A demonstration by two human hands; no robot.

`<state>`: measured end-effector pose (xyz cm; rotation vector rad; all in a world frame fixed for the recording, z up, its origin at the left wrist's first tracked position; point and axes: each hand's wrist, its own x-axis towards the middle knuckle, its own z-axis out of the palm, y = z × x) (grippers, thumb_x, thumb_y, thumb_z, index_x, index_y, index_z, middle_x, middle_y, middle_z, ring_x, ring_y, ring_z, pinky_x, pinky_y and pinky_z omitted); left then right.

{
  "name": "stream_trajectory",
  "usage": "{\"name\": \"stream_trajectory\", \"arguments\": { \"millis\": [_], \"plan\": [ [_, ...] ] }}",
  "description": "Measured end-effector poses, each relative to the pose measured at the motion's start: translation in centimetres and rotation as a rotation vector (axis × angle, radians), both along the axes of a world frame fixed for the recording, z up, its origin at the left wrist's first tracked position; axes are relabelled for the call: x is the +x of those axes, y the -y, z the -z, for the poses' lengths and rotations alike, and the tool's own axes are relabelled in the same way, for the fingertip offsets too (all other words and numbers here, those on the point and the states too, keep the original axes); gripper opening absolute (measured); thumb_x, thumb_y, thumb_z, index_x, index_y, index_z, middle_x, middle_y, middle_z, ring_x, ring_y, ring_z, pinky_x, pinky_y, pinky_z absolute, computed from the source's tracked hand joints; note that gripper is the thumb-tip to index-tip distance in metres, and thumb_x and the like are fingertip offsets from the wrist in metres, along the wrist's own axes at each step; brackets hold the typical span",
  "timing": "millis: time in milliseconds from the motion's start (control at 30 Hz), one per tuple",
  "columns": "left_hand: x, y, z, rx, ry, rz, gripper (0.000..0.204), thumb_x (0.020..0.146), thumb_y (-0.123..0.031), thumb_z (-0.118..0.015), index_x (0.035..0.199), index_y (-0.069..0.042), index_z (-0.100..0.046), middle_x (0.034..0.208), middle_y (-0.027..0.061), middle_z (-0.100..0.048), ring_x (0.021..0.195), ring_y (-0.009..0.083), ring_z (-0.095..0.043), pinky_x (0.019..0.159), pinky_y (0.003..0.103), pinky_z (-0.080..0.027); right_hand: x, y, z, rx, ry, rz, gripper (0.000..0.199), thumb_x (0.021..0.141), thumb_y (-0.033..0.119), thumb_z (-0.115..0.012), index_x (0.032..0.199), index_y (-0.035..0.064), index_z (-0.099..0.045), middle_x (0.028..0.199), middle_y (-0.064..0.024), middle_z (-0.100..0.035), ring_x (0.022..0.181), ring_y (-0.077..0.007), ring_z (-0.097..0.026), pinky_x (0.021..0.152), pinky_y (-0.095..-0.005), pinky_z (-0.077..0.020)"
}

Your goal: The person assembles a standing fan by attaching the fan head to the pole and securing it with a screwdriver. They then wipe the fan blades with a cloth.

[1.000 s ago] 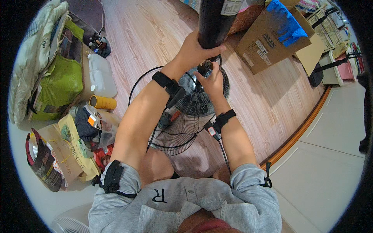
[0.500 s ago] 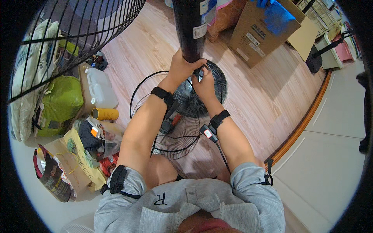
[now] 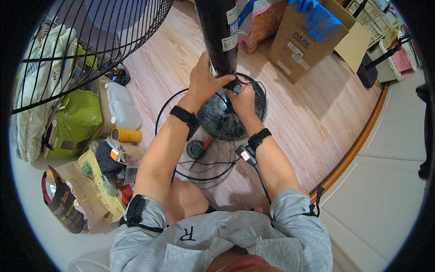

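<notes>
Black and smooth, the column rises at the far middle above the round base; I judge it stiff, top-heavy and rather slippery, best wrapped low with the whole palm. My left hand curls around its lower end, thumb across the near side. Just below, my right hand has its fingers bent inward; what they pinch I cannot tell. Nearer me lies a wire guard, probably light and easily bent; a cardboard box stands far right.

Both hands close together, forearms outstretched
</notes>
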<state>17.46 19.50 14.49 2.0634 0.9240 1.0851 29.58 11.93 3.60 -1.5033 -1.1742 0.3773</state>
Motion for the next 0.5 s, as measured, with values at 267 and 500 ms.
{"name": "stream_trajectory", "arguments": {
  "millis": [267,500],
  "plan": [
    [-0.3,-0.8,-3.6,-0.212,-0.002,0.195,0.066,0.081,-0.014,-0.085,0.133,0.004,-0.051,0.125,0.0146,-0.066,0.113,0.0207,-0.063,0.098,0.034,-0.051,-0.4,-0.7,-0.1,0.161,0.071,0.021,0.063,0.066,0.004,-0.085,0.123,0.0035,-0.059,0.105,-0.0199,-0.066,0.099,-0.0418,-0.062,0.088,-0.0482,-0.0488],
    [-0.3,-0.9,-3.1,-0.187,0.051,0.214,0.068,0.079,-0.013,-0.086,0.134,0.005,-0.049,0.125,0.0148,-0.066,0.114,0.0194,-0.063,0.099,0.034,-0.051,0.0,-0.6,-0.5,0.047,-0.134,-0.160,0.048,0.069,0.003,-0.083,0.114,0.0051,-0.066,0.103,-0.0162,-0.071,0.095,-0.0388,-0.065,0.085,-0.0468,-0.0494]
  ]
}}
